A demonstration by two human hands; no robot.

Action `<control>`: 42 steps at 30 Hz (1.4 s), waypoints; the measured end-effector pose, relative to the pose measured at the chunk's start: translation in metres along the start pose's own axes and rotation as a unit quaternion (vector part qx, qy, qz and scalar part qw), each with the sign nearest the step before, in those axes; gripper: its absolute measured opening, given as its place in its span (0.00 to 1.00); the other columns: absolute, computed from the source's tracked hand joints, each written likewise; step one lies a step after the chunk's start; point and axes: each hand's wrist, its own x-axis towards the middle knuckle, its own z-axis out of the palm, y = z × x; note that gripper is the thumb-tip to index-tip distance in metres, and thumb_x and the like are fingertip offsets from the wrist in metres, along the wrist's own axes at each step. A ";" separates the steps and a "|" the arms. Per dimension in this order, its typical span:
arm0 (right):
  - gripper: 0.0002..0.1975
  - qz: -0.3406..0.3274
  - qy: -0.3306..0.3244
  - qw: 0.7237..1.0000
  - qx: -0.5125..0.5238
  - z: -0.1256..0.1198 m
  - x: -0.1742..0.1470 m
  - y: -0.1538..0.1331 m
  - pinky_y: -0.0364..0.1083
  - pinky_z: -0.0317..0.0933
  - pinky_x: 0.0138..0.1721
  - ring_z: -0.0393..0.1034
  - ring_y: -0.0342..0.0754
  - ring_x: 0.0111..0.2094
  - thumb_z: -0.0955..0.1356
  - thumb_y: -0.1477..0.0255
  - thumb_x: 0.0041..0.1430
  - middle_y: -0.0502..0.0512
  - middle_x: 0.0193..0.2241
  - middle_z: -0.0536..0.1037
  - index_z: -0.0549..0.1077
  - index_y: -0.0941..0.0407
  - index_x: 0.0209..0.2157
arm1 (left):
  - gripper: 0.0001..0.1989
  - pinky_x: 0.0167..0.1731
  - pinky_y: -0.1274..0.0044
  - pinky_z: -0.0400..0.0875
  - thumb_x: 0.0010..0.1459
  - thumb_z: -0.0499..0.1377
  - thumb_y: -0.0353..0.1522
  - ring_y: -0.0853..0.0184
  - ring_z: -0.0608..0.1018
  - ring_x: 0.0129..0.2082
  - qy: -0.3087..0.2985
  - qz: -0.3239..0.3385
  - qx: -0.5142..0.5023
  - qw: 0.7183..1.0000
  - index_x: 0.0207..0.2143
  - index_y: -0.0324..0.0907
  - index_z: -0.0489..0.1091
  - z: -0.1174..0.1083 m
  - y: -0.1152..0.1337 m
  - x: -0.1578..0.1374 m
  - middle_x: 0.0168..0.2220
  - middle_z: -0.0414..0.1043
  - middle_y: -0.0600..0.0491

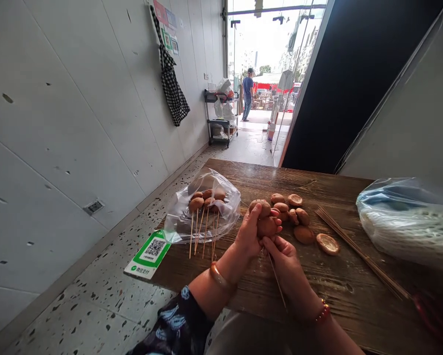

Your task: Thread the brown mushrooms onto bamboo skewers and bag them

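Observation:
My left hand (248, 231) is closed around two brown mushroom caps (266, 227), one above the other. Just below them, my right hand (285, 256) pinches a thin wooden skewer (277, 281), whose lower end points down toward me. The skewer's upper end is hidden behind my fingers and the caps. Loose mushrooms (304, 234) lie on the table beyond my hands, a few showing their pale undersides. To the left, several skewered mushrooms (209, 201) rest in a clear plastic bag (177, 217), their sticks poking out toward me.
A bundle of bare skewers (357, 249) lies at the right on the wooden table (236, 172). Beyond it sits a full plastic bag (406, 217). A green QR-code card (149, 254) is at the left edge. A cart (221, 113) and a person (247, 93) are near the doorway.

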 end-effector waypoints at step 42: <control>0.17 0.039 -0.048 0.998 0.014 -0.004 -0.013 0.001 0.40 0.41 0.18 0.44 0.36 0.17 0.75 0.58 0.48 0.42 0.15 0.58 0.77 0.57 0.33 | 0.20 0.27 0.74 0.75 0.53 0.62 0.45 0.67 0.77 0.25 0.027 0.054 0.034 0.998 0.40 0.40 0.64 0.000 -0.001 0.002 0.29 0.74 0.51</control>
